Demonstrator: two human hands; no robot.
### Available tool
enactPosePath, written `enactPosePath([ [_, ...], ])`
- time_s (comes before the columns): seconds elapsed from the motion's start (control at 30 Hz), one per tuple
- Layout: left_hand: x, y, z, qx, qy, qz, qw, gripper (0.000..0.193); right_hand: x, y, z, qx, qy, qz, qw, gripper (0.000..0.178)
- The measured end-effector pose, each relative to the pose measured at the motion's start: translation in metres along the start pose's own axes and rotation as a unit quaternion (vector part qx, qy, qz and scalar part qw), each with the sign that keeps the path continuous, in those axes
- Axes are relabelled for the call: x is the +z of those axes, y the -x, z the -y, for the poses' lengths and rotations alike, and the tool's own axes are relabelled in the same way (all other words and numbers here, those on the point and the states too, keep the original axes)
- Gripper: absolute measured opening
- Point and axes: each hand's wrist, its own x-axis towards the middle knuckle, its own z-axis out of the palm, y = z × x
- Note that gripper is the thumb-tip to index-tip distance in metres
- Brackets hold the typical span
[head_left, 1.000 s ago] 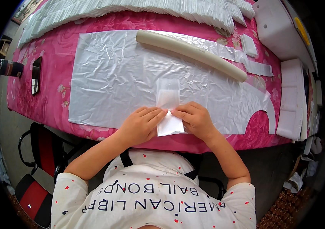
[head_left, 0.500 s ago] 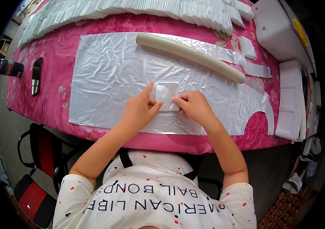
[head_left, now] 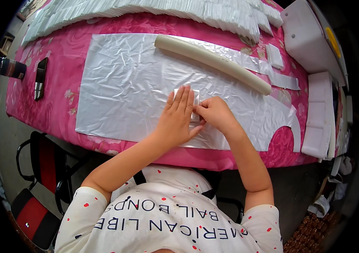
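Note:
My left hand (head_left: 175,122) lies flat, fingers stretched and together, over a small folded square of thin white plastic (head_left: 197,98), covering most of it. At the square's right edge my right hand (head_left: 216,113) pinches between thumb and fingertips. Both hands are above a large white plastic sheet (head_left: 120,84), wrinkled and shiny, with a rounded cutout and narrow strips at its right end. Across the sheet's far side rests a long beige tube (head_left: 213,63), slanting down to the right.
Rows of folded white packets (head_left: 145,6) line the table's far edge. One small packet (head_left: 275,56) sits near the right. A phone (head_left: 40,79) and a dark cylinder (head_left: 12,68) are at left. White foam blocks (head_left: 316,114) border the right, over a pink floral cloth (head_left: 53,114).
My left hand has moved right and up, from the folded square's left side to flat on top of it. My right hand keeps its pinch at the right edge.

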Motion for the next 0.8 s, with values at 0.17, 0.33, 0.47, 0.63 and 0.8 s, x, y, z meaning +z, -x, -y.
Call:
enactPosePath([
  [0.17,0.008,0.001,0.010,0.007,-0.026,0.036,0.999,0.105,0.003,0.006,0.002,-0.030,0.032,-0.054,0.998,0.028],
  [0.33,0.008,0.001,0.010,0.010,-0.030,0.040,0.999,0.109,0.016,0.030,-0.003,-0.101,0.182,-0.199,0.958,0.026],
  [0.47,0.004,0.002,0.012,0.033,-0.007,0.006,0.999,0.106,0.006,0.042,-0.009,-0.108,0.277,-0.201,0.933,0.026],
  [0.63,-0.024,0.031,0.027,0.003,0.182,-0.116,0.976,0.081,0.019,0.020,0.009,-0.393,0.284,-0.243,0.840,0.038],
  [0.8,-0.080,0.115,0.034,-0.237,0.432,0.179,0.851,0.030,0.061,-0.019,0.010,-0.398,0.295,-0.226,0.839,0.060],
])
